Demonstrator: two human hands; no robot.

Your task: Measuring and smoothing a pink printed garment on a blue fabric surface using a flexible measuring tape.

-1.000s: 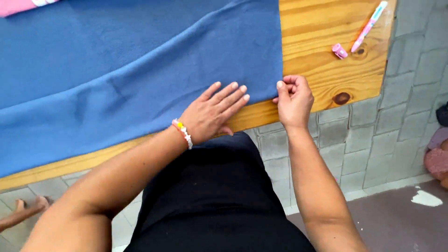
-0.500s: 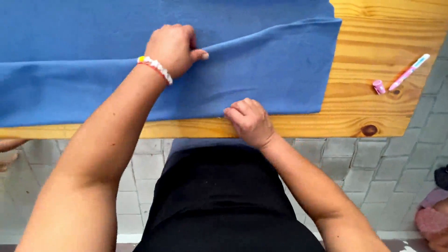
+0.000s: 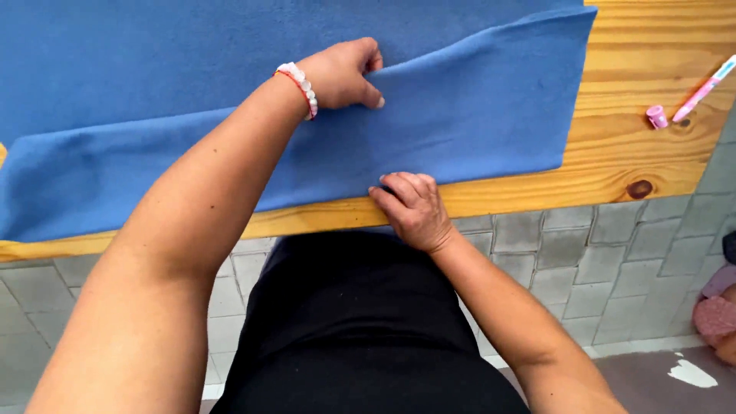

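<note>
two bare hands work a blue cloth (image 3: 460, 115) on a wooden table (image 3: 652, 165). nearest, the person's black top fills the bottom of the view, with grey tiled wall below the table edge. the right hand (image 3: 412, 208) sits at the near table edge, fingers curled onto the cloth's folded near border; the fingertips are tucked under, so whether they pinch the fold or only press it cannot be told. farther in, the left hand (image 3: 341, 73), a red and white bead bracelet (image 3: 300, 86) on its wrist, is closed on the upper edge of the folded-over flap, thumb on top, fingers hidden beneath the cloth. the flap lies doubled over the rest of the cloth, which runs off the top and left of the view. to the right, on bare wood well apart from the cloth, lie a pink pen (image 3: 705, 88) and just beside it a small pink cap (image 3: 656, 116); the pen's far end is cut off by the picture's edge. at the lower right edge, something pink on the floor is too cropped to make out.
</note>
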